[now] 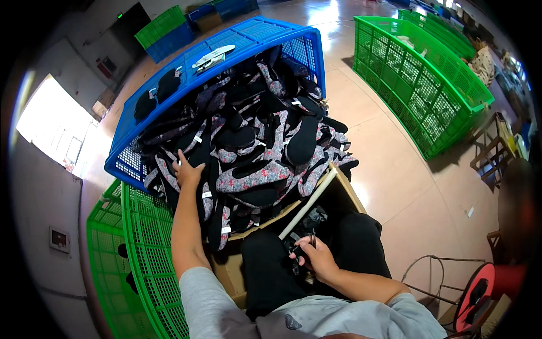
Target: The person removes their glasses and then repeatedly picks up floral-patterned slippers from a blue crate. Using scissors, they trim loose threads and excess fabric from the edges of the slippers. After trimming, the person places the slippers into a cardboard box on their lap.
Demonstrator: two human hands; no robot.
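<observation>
A blue plastic crate (243, 34) lies tipped on its side, spilling a heap of black and floral-patterned shoe uppers (254, 147) toward me. My left hand (187, 169) reaches into the left edge of the heap, fingers spread on a black upper. My right hand (313, 255) rests over my lap beside a cardboard box (344, 189), gripping a small dark tool, probably scissors (299, 246), with a dark piece at its tip.
A green crate (141, 248) stands at my left. A long green crate (429, 85) stands at the right on the tan floor. More green and blue crates (166, 28) sit at the back. A red reel (480, 288) and wooden stool (494, 147) are at right.
</observation>
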